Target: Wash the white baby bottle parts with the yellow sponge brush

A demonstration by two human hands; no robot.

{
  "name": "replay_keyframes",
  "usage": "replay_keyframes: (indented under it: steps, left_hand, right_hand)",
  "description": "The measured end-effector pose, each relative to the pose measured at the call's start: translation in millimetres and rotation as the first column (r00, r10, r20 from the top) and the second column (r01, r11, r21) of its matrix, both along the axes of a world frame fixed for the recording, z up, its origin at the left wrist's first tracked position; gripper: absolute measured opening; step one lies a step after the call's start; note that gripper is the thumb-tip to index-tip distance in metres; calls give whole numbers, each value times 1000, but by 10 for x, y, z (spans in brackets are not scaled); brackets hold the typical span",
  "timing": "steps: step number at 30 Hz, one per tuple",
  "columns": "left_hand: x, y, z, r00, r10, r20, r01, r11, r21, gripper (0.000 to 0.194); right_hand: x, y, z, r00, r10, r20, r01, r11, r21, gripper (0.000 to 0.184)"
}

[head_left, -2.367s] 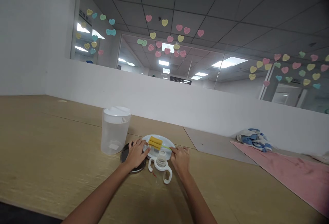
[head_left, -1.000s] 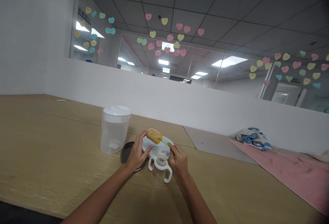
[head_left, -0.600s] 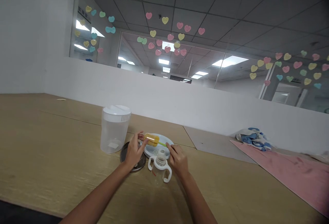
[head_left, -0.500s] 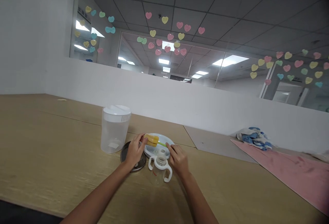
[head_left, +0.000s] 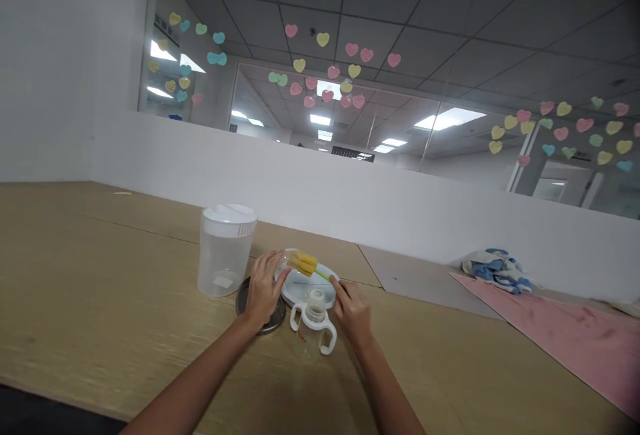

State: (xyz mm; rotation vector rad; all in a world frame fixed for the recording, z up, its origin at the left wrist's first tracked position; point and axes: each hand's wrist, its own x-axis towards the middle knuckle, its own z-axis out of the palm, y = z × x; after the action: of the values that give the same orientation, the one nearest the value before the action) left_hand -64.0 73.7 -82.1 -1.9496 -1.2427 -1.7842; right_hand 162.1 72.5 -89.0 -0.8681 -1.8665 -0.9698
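Observation:
My right hand [head_left: 353, 308] is closed on the thin green handle of a sponge brush [head_left: 306, 264]. The brush's yellow sponge head points left, partly inside a clear, cup-like plastic piece [head_left: 287, 258]. Around that clear piece curve the fingers of my left hand [head_left: 264, 288]; its exact kind is hard to make out. Below the hands, a clear baby bottle [head_left: 308, 343] with two white side handles stands upright without a cap. Behind the bottle lies a white plate [head_left: 326, 274], with a small whitish piece [head_left: 316, 296] at its near edge.
A dark round lid [head_left: 276, 321] lies under my left forearm and hand. To the left stands a tall translucent pitcher [head_left: 225, 258] with a white lid. A pink cloth [head_left: 555, 328] and a crumpled blue-and-white cloth [head_left: 497, 270] lie at the right, before a white wall [head_left: 320, 195].
The sponge head has shifted slightly right and up, and the clear piece around it now shows more. My left fingers have opened out more around it.

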Motion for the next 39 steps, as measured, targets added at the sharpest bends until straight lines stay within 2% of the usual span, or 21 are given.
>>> replay_keyframes:
  steps: [4,10,13,17,22,25,30,35,39]
  left_hand:
    - [8,-13,-17,999,42,-29,-41,998,38,37]
    - [-49,3,-11,990,135,46,-135,991,-9,38]
    - [-100,47,9,967,230,107,-220,971,-98,36]
    - [-158,152,-39,933,351,76,-314,899,-304,34]
    - [-160,217,-143,951,309,-30,-294,865,-406,40]
    - [-152,231,-178,947,312,-73,-311,842,-440,41]
    - [-162,262,-207,943,296,-153,-331,782,-528,41]
    - [-172,273,-222,937,281,-209,-350,734,-581,41]
    - [-179,279,-234,933,276,-232,-360,717,-596,42]
  right_hand:
    - [-20,-6,-8,1000,5,-28,-5,1000,21,48]
    - [-23,21,-53,999,8,-31,-8,1000,1,47]
    - [-3,42,-71,996,-37,-84,36,999,-15,44]
    - [22,76,-88,980,-137,-141,128,989,-71,39]
    - [35,81,-69,957,-259,-130,239,958,-156,35]
    - [42,53,-20,934,-321,-155,296,941,-163,33]
    - [70,5,53,913,-368,-174,346,927,-145,30]
    - [90,0,65,883,-429,-189,399,899,-179,27]
    - [74,13,70,904,-394,-165,366,914,-178,28]
